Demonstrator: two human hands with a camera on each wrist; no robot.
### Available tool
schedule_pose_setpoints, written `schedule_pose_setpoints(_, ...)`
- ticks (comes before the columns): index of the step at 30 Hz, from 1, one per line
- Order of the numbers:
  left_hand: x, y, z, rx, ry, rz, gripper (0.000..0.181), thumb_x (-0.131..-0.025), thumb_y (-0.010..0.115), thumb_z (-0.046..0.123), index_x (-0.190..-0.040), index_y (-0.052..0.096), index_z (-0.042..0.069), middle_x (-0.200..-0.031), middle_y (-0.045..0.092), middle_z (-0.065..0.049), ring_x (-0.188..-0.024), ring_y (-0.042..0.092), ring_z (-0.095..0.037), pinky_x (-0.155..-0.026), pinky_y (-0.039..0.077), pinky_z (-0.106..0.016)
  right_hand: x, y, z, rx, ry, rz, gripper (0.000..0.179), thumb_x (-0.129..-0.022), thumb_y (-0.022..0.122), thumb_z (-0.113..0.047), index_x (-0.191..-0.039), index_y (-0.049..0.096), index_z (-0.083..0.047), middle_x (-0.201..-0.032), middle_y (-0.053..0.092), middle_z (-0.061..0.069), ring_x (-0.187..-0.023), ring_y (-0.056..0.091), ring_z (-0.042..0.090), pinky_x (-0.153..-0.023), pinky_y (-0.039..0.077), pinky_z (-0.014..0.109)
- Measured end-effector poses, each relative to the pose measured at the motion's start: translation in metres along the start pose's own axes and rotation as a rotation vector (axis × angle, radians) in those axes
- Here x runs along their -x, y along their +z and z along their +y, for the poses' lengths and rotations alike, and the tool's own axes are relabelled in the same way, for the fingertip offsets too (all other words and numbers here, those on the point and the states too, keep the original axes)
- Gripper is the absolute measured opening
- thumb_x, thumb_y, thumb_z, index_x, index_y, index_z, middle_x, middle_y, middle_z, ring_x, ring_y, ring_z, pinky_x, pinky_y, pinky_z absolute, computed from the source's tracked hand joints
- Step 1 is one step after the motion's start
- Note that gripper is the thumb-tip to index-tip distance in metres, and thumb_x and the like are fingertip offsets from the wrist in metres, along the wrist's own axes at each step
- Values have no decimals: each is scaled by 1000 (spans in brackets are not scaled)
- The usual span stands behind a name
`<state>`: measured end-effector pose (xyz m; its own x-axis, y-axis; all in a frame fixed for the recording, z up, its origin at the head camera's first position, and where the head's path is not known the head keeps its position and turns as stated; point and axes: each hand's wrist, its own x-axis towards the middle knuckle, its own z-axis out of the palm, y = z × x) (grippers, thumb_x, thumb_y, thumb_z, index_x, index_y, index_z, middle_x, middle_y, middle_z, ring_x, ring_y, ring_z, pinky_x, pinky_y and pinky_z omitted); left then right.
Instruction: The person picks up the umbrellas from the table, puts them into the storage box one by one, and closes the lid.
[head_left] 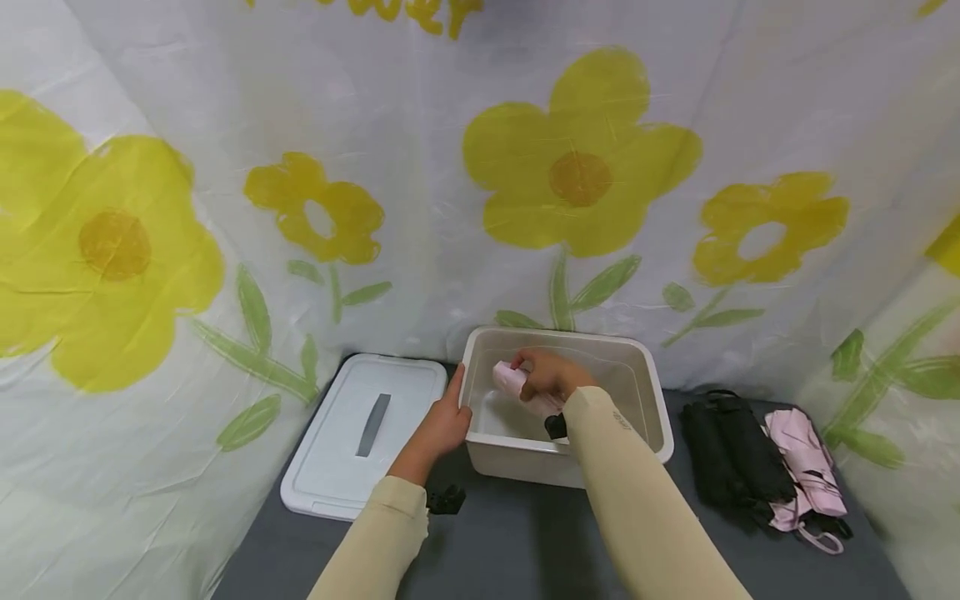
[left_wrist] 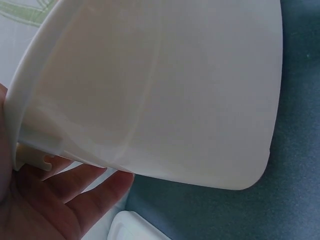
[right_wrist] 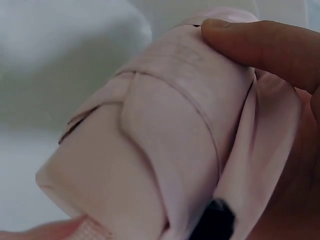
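Observation:
A pale beige storage bin [head_left: 525,461] with its top uncovered stands against the back curtain. My left hand [head_left: 438,429] grips its left rim; in the left wrist view the fingers [left_wrist: 102,200] reach under the edge of the bin wall [left_wrist: 170,100]. Inside the bin, my right hand [head_left: 551,373] holds a folded pink umbrella [head_left: 510,379], tilted above the floor of the bin. Seen from the right wrist, thumb and fingers clasp the wrapped pink cloth [right_wrist: 170,95], and a black piece [right_wrist: 215,220] shows at the lower edge.
A white lid [head_left: 326,462] with a grey handle [head_left: 372,425] lies left of the bin on the dark table [head_left: 510,533]. To the right, black folded bundles [head_left: 738,454] lie beside another pink folded umbrella [head_left: 806,458] with a strap loop. A flowered curtain [head_left: 420,292] encloses the table.

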<state>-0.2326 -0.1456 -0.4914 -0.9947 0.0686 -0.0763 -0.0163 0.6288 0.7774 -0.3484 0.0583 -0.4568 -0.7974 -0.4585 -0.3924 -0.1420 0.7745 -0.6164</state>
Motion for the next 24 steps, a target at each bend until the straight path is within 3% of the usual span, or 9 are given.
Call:
schedule_pose_setpoints(4, -2, -2, 3, -13, 19, -1, 69, -97, 39, 10, -157, 6, 16, -140, 46, -33, -107, 62, -40, -72, 47, -46, -5, 2, 0, -8, 29, 5, 56, -70, 74, -4, -121, 55, -18, -107, 56, 11, -73, 49, 20, -57, 40, 30)
schedule_pose_setpoints(7, -2, -2, 2, -19, 31, 1, 69, -96, 40, 8, -157, 7, 14, -139, 46, -34, -106, 62, -39, -70, 46, -44, -7, 8, 1, -49, 54, -7, 54, -70, 74, -2, -117, 52, -15, -99, 53, 11, -66, 48, 19, -52, 40, 28)
schedule_pose_setpoints(12, -1, -1, 0, -36, 34, 7, 70, -96, 41, 8, -157, 8, 14, -139, 47, -34, -111, 60, -40, -75, 47, -46, -11, 19, 1, -72, 87, -11, 50, -70, 78, -6, -111, 50, -10, -97, 54, 11, -72, 56, 21, -53, 48, 31)
schedule_pose_setpoints(20, -1, -1, 2, -17, 31, -2, 69, -97, 40, 9, -157, 7, 14, -140, 47, -32, -107, 61, -38, -71, 45, -44, -21, 29, -5, 85, 159, 8, 40, -72, 82, -18, -99, 54, -11, -83, 57, 6, -69, 54, 18, -55, 45, 28)
schedule_pose_setpoints(24, -1, -1, 1, -29, 18, -2, 69, -97, 39, 11, -158, 6, 17, -139, 48, -31, -96, 62, -36, -64, 43, -40, -22, 33, -10, 36, 181, -37, 24, -81, 74, -17, -97, 62, -5, -89, 65, 12, -73, 65, 26, -58, 50, 29)
